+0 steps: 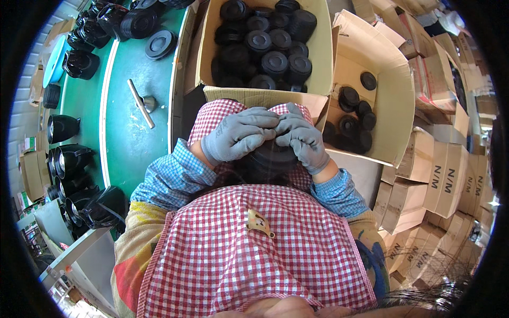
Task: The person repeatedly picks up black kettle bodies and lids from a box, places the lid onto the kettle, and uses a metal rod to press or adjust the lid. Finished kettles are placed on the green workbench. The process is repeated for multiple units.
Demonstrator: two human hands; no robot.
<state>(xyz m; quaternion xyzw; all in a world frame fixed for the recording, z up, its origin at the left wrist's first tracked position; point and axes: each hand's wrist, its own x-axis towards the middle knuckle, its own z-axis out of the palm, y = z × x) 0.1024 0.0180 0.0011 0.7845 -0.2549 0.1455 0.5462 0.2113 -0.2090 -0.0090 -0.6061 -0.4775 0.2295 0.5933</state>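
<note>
Both my hands wear grey gloves and meet above my lap. My left hand (236, 135) has its fingers curled over the top of a round black lid-like part (271, 161). On the part's other side, my right hand (303, 140) grips with bent fingers, its thumb side close to the left fingertips. The part rests against the red-and-white checked apron (254, 238), and the gloves hide its far edge. Whether a smaller piece sits between my fingertips, I cannot tell.
Straight ahead, a cardboard box (204, 58) holds many stacked black lids (274, 62). To its right, another box (395, 122) contains several black round pieces (348, 98). A green table (127, 159) at left carries black jugs (74, 161), lids (160, 44) and a stick (140, 103). Cartons (445, 177) are piled right.
</note>
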